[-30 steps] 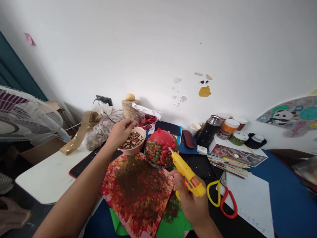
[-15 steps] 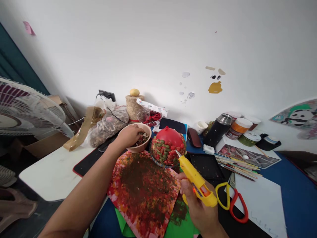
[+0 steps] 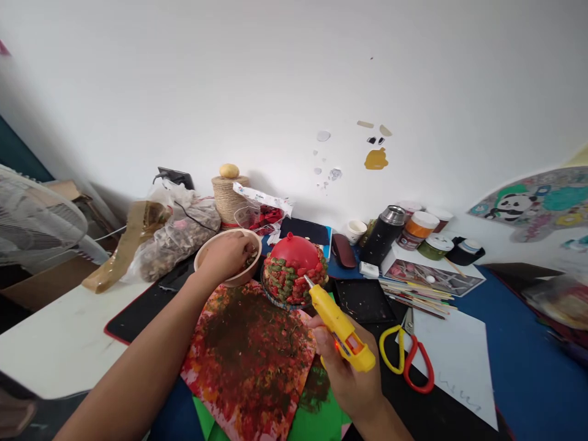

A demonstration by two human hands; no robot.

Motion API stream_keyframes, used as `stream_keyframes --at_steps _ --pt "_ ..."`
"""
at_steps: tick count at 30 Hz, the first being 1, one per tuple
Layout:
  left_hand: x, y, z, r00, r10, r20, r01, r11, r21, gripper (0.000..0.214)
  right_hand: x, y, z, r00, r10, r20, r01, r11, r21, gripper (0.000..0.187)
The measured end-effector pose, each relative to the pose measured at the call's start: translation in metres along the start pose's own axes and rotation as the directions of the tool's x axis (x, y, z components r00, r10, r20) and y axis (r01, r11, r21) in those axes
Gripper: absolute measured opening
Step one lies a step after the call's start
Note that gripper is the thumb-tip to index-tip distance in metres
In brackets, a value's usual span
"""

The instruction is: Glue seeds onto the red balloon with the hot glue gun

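My left hand [image 3: 231, 252] reaches into a pale pink bowl [image 3: 200, 260] that holds small shell-like pieces; its fingers curl down among them, and what they pinch is hidden. In my right hand [image 3: 346, 361] is a yellow hot glue gun [image 3: 339, 324], its small light glowing orange. The gun's nozzle points up and left, close to a red balloon [image 3: 294, 251]. Red, green and tan painted pieces [image 3: 288, 283] cover the balloon's lower part in bands, while its knotted top is bare. The balloon rests in a dark patterned bowl [image 3: 275, 302].
A paint-smeared sheet [image 3: 248, 361] lies in front of the bowls. To the right are scissors [image 3: 408, 358], a black tray [image 3: 362, 300], paintbrushes [image 3: 418, 295], a black thermos [image 3: 383, 233] and paint jars [image 3: 420, 229]. A bag of shells [image 3: 177, 245] and a twine spool [image 3: 229, 199] stand behind left.
The whole view has shifted, so everything sits further left. My left hand stays in the pink bowl, and my right hand still holds the glue gun beside the balloon.
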State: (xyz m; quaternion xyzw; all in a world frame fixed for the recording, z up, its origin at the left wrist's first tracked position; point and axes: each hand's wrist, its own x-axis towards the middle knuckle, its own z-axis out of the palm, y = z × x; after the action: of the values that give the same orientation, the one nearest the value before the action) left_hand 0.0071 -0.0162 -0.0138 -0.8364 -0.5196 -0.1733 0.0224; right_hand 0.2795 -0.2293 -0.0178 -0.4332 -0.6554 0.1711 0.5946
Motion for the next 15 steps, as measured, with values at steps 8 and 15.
stream_keyframes --at_steps 8,15 --pt "-0.014 0.011 -0.029 0.950 -0.284 -0.128 0.227 0.912 -0.342 0.022 0.003 -0.007 0.001 0.996 -0.052 0.068 0.052 0.999 0.000 0.012" --pt "-0.018 -0.005 -0.041 0.941 -0.338 0.003 0.319 0.886 -0.335 0.035 0.003 -0.003 0.003 0.993 -0.089 0.083 0.091 0.996 -0.023 0.020"
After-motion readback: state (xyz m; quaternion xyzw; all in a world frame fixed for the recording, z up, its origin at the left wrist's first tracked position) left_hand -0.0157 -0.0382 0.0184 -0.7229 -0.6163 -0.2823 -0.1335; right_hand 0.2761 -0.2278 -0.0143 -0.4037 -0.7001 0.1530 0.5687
